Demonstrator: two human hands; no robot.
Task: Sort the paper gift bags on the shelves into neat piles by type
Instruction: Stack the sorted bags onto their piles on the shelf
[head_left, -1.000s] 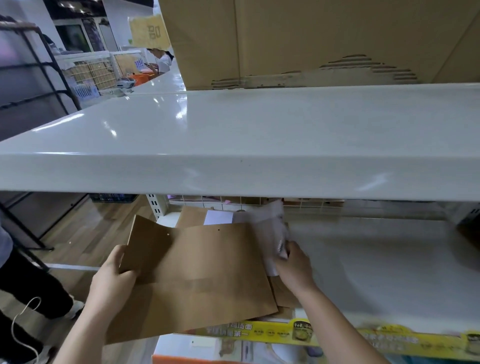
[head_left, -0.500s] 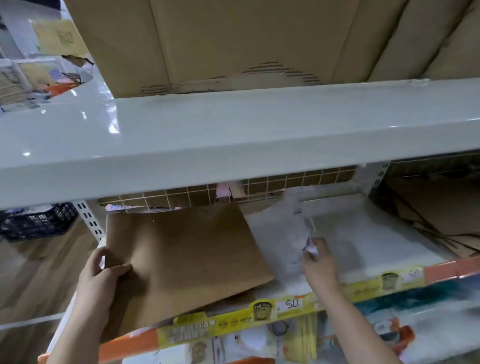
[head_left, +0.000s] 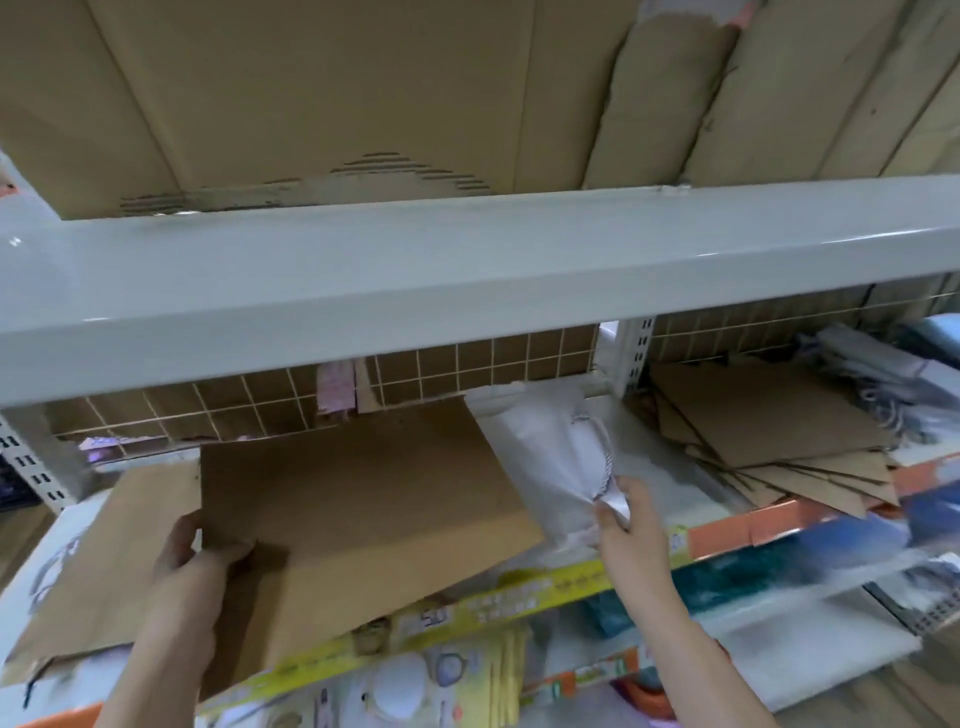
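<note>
A flat brown paper bag (head_left: 358, 509) lies tilted over the front of the white shelf (head_left: 670, 467). My left hand (head_left: 192, 566) grips its left edge, thumb on top. A second brown bag (head_left: 98, 561) lies under it at the left. To the right, my right hand (head_left: 623, 514) pinches the lower corner of a white paper bag (head_left: 535, 452) with twisted cord handles, lying beside the brown one. In the neighbouring bay a fanned pile of brown bags (head_left: 769, 431) rests flat.
A thick white upper shelf (head_left: 467, 270) carrying cardboard boxes (head_left: 311, 93) hangs low over the bags. A wire grid backs the bay, and a slotted upright (head_left: 631, 358) divides it from the right bay. Grey-white bags (head_left: 883, 384) lie far right. Packaged goods fill the shelf below.
The view has moved closer and rightward, showing the brown pile in the right bay. Both hands keep their holds; the white bag now lies beside the brown bag rather than over it.
</note>
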